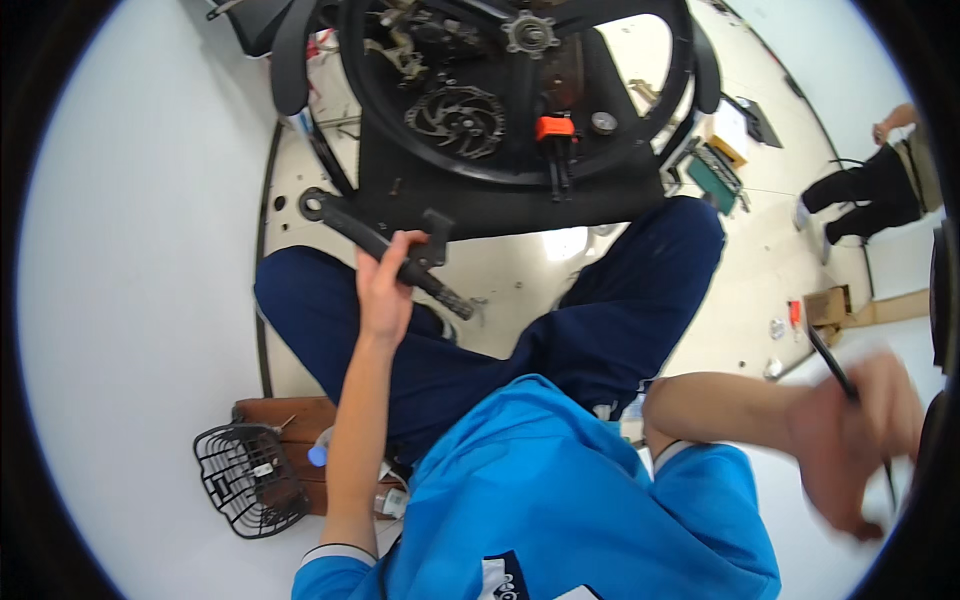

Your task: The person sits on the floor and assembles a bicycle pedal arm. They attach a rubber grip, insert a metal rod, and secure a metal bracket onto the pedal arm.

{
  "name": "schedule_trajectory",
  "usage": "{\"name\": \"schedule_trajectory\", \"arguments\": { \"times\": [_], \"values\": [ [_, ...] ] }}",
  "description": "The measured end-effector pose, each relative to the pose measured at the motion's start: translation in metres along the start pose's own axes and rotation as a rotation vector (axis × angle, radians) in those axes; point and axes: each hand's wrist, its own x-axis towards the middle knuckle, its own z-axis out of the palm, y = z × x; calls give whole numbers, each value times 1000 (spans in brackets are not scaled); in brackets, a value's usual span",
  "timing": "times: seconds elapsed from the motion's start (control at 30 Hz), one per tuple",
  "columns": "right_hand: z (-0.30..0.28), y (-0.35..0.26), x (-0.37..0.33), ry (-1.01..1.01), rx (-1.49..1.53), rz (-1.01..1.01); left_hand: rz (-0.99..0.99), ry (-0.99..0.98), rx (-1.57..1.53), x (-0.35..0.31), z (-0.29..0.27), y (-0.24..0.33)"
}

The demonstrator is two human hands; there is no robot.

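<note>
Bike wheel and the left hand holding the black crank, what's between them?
In the head view, only the crank the left hand holds and bare floor before the wheel.

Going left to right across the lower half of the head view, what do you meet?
Black wire basket → left hand holding a black crank arm → blue shirt → right hand, blurred, gripping a thin dark tool.

We see a pale floor (740, 290) carrying a black mat (500, 205) with a bicycle wheel (510, 90) above it. To the right lie a cardboard box (828, 305) and a green tray (712, 180). At the lower left, a wire basket (245, 480) sits beside a wooden stool (290, 415).
</note>
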Motion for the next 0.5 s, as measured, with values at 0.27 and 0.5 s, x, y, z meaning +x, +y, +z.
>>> {"name": "schedule_trajectory", "arguments": {
  "times": [0.27, 0.5],
  "values": [
    [-64, 214, -110, -119, -950, 1233, -26, -17, 32, -9, 7, 8],
    [-40, 245, -164, -103, -1122, 1235, -60, 10, 35, -10, 1, 9]
  ]
}}
